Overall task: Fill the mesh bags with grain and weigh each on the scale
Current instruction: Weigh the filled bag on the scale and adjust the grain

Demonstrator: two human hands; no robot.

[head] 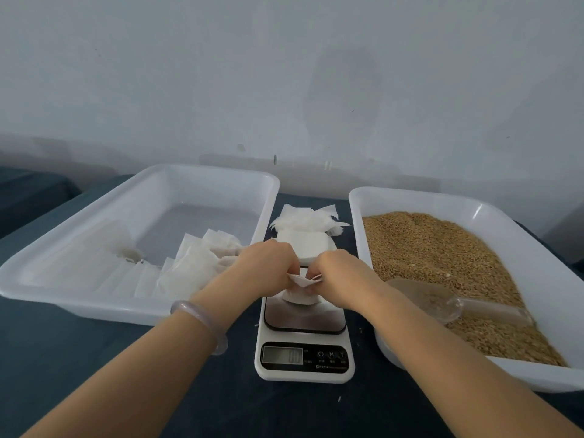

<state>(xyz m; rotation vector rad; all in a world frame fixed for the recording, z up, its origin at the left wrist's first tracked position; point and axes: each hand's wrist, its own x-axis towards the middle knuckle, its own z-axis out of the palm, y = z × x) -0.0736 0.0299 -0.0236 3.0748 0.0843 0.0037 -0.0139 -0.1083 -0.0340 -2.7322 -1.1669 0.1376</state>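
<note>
Observed: a small white mesh bag [299, 294] sits over the far part of the platform of the scale [303, 324], at the centre of the dark tabletop [94, 358]. The left hand [268, 267] and right hand [338, 273] each have their grip pinched on the bag's upper edge, one on each side of its mouth. Whether the bag's full weight is on the platform cannot be told. The display [282, 355] appears to show zeros, but is too blurred to confirm.

Grain [442, 254] fills the right tray [410, 197], with a clear scoop [442, 301] lying in it. The left tray [94, 300] holds flat bags [189, 267], and a loose pile of spare bags [306, 226] lies just beyond the scale.

Assessment: the step appears to be closing or settling the bag for weighing. Recommended practice:
- Draw the mouth shut evenly so that no grain spills.
- Set the bag in the centre of the platform.
- Take both hands fully off before reading the display, as any fingertip pressure is likely to falsify the figure.
</note>
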